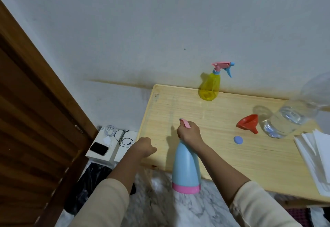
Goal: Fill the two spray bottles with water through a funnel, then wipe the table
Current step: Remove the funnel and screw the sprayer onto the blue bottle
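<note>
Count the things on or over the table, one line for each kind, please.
Spray bottles: 2 (yellow spray bottle, blue spray bottle)
Funnel: 1
Water bottle: 1
Blue cap: 1
Paper stack: 1
Total: 6

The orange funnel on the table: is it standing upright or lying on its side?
Lying on its side. The orange funnel rests on the table, wide mouth facing sideways, spout low beside the clear water bottle.
</note>
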`<state>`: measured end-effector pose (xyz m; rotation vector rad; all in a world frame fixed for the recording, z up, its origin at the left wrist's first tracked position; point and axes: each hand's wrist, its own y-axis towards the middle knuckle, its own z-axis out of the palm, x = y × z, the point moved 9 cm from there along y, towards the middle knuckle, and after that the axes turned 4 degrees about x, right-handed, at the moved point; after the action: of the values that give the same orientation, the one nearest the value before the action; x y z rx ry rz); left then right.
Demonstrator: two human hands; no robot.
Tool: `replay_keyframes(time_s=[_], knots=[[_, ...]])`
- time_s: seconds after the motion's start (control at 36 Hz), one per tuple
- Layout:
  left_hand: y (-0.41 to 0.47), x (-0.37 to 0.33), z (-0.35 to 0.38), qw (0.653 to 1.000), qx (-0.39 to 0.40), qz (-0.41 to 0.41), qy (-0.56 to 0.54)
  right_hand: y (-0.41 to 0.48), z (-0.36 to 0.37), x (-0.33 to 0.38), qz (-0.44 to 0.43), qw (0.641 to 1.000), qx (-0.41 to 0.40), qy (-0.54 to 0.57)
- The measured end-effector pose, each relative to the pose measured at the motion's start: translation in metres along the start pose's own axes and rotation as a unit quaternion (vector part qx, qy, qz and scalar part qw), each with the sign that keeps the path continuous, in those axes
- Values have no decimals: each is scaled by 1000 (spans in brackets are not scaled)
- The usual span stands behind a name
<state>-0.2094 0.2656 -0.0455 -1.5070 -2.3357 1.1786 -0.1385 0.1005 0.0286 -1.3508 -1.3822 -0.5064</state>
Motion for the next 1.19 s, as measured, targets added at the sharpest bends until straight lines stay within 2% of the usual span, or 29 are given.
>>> replay_keyframes(time_s=[0.19,0.31,0.44,0.53,0.64,0.69,0.83,0.92,1.06,1.19], knots=[[6,-2,-5,1000,4,12,3,1,11,14,-49,998,9,-24],[9,-20,-16,998,2,60,-31,8,-1,28,-87,995,-41,-31],[-3,-73,-39,970,-1,186,-158,14,-42,49,-156,978,-131,-51],[-11,-113,-42,943,39,246,-221,14,-72,63,-200,961,-181,-63],[-6,-168,-23,931,110,291,-190,22,-112,71,-232,939,-243,-71],[6,-192,-16,928,78,297,-210,31,-129,69,-229,933,-266,-73],[37,-245,-20,925,-60,274,-255,58,-173,55,-196,927,-310,-76],[54,-270,-29,916,-85,276,-277,80,-193,45,-175,937,-288,-91],[101,-273,-42,900,-46,284,-327,115,-217,37,-194,963,-171,-77],[120,-256,-63,902,-33,290,-319,138,-202,51,-244,957,-119,-106]])
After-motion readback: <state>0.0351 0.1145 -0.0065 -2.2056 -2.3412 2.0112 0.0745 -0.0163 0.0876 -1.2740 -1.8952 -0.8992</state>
